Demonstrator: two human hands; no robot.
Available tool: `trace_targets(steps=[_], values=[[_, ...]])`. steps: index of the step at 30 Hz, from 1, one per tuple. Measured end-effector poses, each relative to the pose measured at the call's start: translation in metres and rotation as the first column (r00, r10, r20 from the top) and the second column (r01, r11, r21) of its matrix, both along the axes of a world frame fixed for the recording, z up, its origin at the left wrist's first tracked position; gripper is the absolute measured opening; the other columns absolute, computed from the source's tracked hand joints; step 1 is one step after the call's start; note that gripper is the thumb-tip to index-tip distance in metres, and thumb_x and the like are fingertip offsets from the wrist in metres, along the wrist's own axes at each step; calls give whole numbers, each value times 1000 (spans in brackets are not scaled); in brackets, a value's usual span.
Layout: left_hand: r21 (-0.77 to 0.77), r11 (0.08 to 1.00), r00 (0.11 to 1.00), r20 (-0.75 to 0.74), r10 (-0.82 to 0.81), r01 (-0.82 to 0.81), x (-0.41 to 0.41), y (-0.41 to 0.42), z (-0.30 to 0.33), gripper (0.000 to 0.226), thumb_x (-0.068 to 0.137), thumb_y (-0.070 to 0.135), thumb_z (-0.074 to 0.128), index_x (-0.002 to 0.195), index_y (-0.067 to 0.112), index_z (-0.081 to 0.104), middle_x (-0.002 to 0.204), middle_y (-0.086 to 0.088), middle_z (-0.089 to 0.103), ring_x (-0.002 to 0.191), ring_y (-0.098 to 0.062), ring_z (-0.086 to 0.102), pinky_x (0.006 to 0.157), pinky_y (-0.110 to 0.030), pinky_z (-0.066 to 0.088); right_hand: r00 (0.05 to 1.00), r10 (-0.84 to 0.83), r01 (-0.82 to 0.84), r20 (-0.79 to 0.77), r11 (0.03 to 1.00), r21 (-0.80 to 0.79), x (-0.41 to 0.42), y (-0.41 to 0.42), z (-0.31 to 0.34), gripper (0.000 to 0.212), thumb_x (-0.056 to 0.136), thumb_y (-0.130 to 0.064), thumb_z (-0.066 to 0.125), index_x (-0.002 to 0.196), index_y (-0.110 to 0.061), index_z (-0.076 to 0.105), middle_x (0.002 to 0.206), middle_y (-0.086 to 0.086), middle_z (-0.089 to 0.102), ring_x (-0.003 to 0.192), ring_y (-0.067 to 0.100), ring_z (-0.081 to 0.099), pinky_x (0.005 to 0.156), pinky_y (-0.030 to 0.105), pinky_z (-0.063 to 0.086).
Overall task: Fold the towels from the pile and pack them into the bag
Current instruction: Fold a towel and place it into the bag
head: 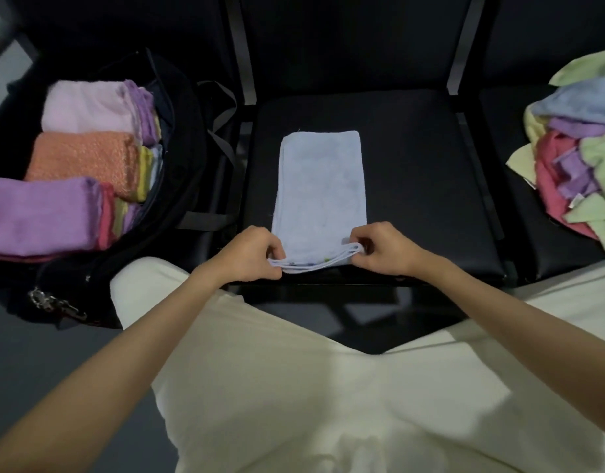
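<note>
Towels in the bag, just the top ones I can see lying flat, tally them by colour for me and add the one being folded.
Pale pink towel in the bag: 1
Orange towel: 1
Purple towel: 1
Light blue towel, pinched at its near corners by the left hand and right hand: 1
Total: 4

I see a pale blue towel on the black seat. The black bag holds lilac, orange and purple folded towels; the pile mixes green, blue, purple, pink.
</note>
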State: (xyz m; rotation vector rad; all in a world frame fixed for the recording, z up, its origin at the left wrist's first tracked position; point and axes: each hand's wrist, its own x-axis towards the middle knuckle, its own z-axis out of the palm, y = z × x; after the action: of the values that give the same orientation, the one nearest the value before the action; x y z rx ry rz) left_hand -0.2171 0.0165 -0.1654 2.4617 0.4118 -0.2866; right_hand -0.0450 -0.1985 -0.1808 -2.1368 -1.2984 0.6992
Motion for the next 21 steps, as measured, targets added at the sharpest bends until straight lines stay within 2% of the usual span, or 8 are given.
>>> trace_targets(steps=[3, 6, 10, 13, 15, 18, 21], values=[[-175, 984, 999, -4, 43, -43, 0, -3, 17, 15, 67, 3, 75, 68, 14, 65, 70, 6, 68, 64, -7, 59, 63, -26, 48, 982, -47, 48, -185, 999, 1, 1, -11, 8, 11, 77, -7, 62, 68, -13, 61, 67, 6, 63, 60, 11, 54, 60, 29, 45], [-192, 973, 986, 77, 148, -131, 16, 1, 29, 16, 69, 6, 73, 71, 18, 63, 72, 0, 63, 66, -8, 53, 63, -26, 44, 948, -194, 222, -254, 971, 86, 5, -12, 10, 7, 79, -2, 61, 74, -6, 63, 72, 7, 65, 64, 15, 59, 63, 28, 48], [-99, 955, 936, 194, 295, -280, 49, 5, 25, 13, 76, 12, 74, 81, 15, 62, 80, 2, 63, 72, -9, 57, 67, -24, 49, 897, -426, 441, -119, 883, 160, 13, 1, 9, 3, 82, -9, 64, 81, -6, 65, 75, 6, 67, 66, 15, 60, 61, 21, 48], [49, 938, 914, 246, 322, -344, 70, 8, 6, 12, 79, 17, 68, 89, 11, 63, 85, -1, 64, 78, -18, 60, 68, -34, 50, 854, -520, 519, -32, 844, 137, 17, 17, 2, 9, 84, -14, 62, 84, -5, 64, 73, 6, 65, 68, 20, 61, 60, 33, 51], [156, 920, 920, 229, 319, -359, 78, 8, -10, 15, 83, 19, 63, 95, 10, 62, 89, -4, 65, 80, -23, 60, 66, -34, 48, 839, -543, 538, 29, 837, 101, 18, 26, -7, 10, 84, -15, 59, 83, -6, 61, 72, 5, 62, 68, 23, 60, 56, 34, 47], [320, 883, 936, 192, 294, -343, 82, 5, -27, 22, 87, 18, 57, 106, 7, 60, 101, -11, 63, 90, -28, 59, 69, -34, 45, 819, -549, 555, 165, 832, 8, 16, 36, -18, 9, 85, -13, 55, 85, -5, 57, 77, 7, 60, 68, 25, 56, 47, 27, 33], [367, 844, 902, 335, 271, -390, 74, -1, -30, 32, 86, 12, 58, 116, 4, 57, 112, -13, 57, 101, -30, 54, 81, -38, 46, 790, -555, 563, 261, 825, 51, 17, 35, -18, 12, 86, -14, 57, 95, -6, 55, 91, 8, 59, 75, 22, 54, 55, 28, 35]])
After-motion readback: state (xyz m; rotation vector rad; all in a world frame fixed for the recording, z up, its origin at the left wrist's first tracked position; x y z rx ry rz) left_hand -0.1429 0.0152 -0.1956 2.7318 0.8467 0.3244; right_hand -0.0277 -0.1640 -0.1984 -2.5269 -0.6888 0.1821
